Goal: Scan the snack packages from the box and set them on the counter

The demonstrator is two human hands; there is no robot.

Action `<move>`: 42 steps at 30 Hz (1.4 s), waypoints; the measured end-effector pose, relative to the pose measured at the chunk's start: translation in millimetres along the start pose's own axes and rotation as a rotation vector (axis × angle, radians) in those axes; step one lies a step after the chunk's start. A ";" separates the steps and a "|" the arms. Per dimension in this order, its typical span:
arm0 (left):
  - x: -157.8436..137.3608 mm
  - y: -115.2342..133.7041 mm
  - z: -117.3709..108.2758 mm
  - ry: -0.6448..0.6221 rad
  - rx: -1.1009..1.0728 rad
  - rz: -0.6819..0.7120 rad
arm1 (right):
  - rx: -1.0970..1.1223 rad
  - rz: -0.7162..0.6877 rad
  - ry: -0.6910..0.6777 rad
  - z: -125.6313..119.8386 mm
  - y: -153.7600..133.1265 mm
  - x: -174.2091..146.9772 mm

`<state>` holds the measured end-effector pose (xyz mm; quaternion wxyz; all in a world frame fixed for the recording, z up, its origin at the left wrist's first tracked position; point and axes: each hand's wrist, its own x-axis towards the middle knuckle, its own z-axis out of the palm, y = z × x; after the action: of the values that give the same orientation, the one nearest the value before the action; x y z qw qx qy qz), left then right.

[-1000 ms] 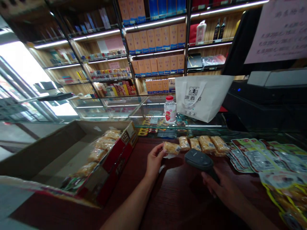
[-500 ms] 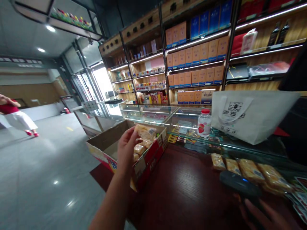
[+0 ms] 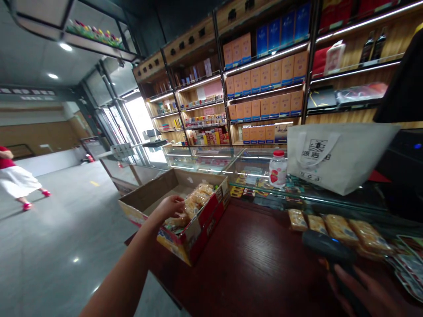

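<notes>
My left hand (image 3: 172,208) is inside the open cardboard box (image 3: 148,214), its fingers curled over a wrapped pastry packet (image 3: 180,221) at the near end. More clear-wrapped pastry packets (image 3: 200,196) lie along the box's right wall, just beyond my fingertips. My right hand (image 3: 355,281), low at the right, is closed round the handle of a dark handheld barcode scanner (image 3: 327,246) showing a blue light. Past the scanner head, a row of wrapped pastry packets (image 3: 340,229) lies on the dark wooden counter (image 3: 251,259).
A glass display case (image 3: 211,159) runs behind the box. On it stand a red-capped bottle (image 3: 278,169) and a white carrier bag (image 3: 340,156). A dark screen (image 3: 401,83) juts in at right. A person in a white skirt (image 3: 16,179) is on the floor far left.
My left hand has moved down and nearer inside the box; the packet it held up is now among the others. The right hand still holds the scanner. The person at left has stepped along.
</notes>
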<state>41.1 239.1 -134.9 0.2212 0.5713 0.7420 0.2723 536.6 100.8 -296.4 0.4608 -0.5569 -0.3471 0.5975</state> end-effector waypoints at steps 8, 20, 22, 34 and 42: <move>-39.2 84.8 48.3 0.395 0.091 0.796 | 0.027 -0.232 0.114 6.9 -25.3 1.4; -18.4 157.9 322.5 -0.476 -0.141 0.842 | 0.191 -0.384 0.208 5.0 -30.8 13.5; -14.4 170.2 333.6 -0.504 -0.080 0.882 | 0.192 -0.390 0.218 6.4 -30.0 14.2; -50.0 99.8 285.0 -0.271 -0.011 0.634 | 0.126 -0.366 0.124 9.0 -30.0 4.6; -69.3 84.9 276.3 -0.269 -0.048 0.703 | 0.046 -0.324 0.084 10.1 -27.4 3.0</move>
<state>296.8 230.7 -286.2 0.2231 0.8163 0.4585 0.2714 531.2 113.8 -270.5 0.5779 -0.5073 -0.3989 0.4996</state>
